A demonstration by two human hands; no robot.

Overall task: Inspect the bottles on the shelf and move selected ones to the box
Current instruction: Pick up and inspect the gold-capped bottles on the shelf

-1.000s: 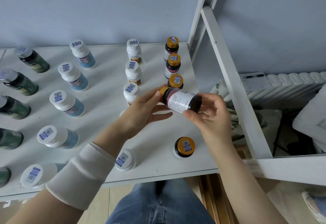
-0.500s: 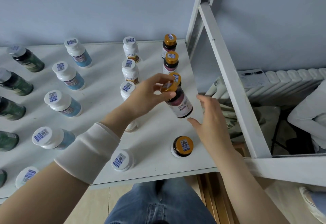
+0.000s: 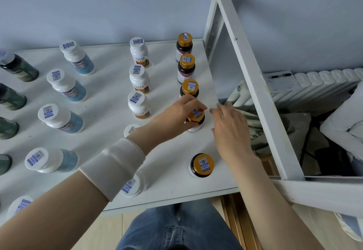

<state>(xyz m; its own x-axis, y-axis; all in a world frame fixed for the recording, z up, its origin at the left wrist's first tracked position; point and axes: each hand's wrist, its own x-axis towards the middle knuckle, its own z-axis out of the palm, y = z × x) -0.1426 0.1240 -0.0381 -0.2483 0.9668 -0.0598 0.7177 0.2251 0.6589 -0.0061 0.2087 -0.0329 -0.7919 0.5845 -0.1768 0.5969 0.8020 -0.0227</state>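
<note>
A dark bottle with a gold cap [image 3: 196, 119] stands upright on the white shelf [image 3: 110, 100], in the right-hand row. My left hand [image 3: 181, 117] grips it around the cap from the left and above. My right hand [image 3: 230, 129] hovers just right of the bottle with fingers spread, holding nothing. Other gold-capped bottles stand behind it [image 3: 189, 88] and in front of it [image 3: 202, 165]. No box is in view.
White-capped bottles [image 3: 138, 104] form a middle row, blue-labelled ones [image 3: 64, 84] a row further left, dark green ones [image 3: 18, 66] at the far left. A white frame post [image 3: 257, 92] slants down on the right. A radiator [image 3: 318, 84] lies beyond it.
Both hands held the bottle sideways in the air. My left hand has since stood it upright and lowered it onto the shelf, and my right hand has let go.
</note>
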